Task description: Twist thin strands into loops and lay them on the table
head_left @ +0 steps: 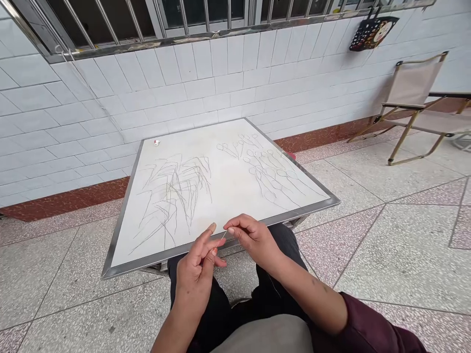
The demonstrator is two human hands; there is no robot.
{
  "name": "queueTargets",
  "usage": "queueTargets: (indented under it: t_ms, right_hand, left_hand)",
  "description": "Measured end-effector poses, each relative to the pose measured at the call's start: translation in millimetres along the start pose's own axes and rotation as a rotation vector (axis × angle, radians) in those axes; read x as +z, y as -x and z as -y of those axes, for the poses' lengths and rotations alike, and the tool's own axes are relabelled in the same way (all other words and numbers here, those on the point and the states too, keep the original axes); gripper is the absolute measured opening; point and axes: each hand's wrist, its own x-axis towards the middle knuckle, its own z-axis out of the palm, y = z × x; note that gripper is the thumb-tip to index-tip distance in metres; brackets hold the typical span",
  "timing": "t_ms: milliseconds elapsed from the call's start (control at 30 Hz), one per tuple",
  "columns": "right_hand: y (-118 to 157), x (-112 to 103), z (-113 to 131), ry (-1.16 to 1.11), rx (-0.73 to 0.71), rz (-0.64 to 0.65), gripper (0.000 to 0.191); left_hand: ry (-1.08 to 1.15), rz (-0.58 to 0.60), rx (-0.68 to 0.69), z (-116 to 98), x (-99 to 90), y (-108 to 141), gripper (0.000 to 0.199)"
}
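Note:
A thin, wire-like strand [224, 235] runs between my two hands, over the near edge of the white table. My left hand [200, 262] pinches it between thumb and fingers, with the other fingers partly extended. At its upper end my right hand [253, 238] grips it between thumb and forefinger. A thin line trailing below the right wrist may be the same strand. On the left of the tabletop lie several bent strands [176, 184], crossing one another. To the right are several strands with looped ends [272, 169], fanned out.
The white table [230, 191] has a grey metal rim and stands by a tiled wall [206, 93]. A small white-and-red object [157, 143] sits near its far left corner. Right of it is a folding chair [412, 93]; a dark patterned bag [373, 34] hangs from the window bars.

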Motion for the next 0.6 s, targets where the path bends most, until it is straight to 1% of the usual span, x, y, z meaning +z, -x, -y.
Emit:
queueTargets:
  t_ms: [133,300,433,600]
  right_hand:
    - [-0.3,-1.0,-0.4,-0.02,0.02,-0.014,0.015]
    - [-1.2,-4.1,-3.0,-0.035,0.041,-0.015,0.015]
    - [-1.7,-6.1,-2.8,-0.039,0.061,-0.016,0.014]
    - [-2.5,-7.4,-1.6,-0.046,0.077,-0.014,0.015]
  left_hand:
    - [0.028,0.042,-0.032,-0.3,-4.6,-2.0,0.051]
    - [0.149,0.098,-0.049,2.8,-16.9,-5.4,0.063]
    - [0.204,0.054,-0.071,-1.6,-22.4,-5.7,0.065]
    - [0.201,0.033,-0.086,-4.7,-22.0,-5.5,0.068]
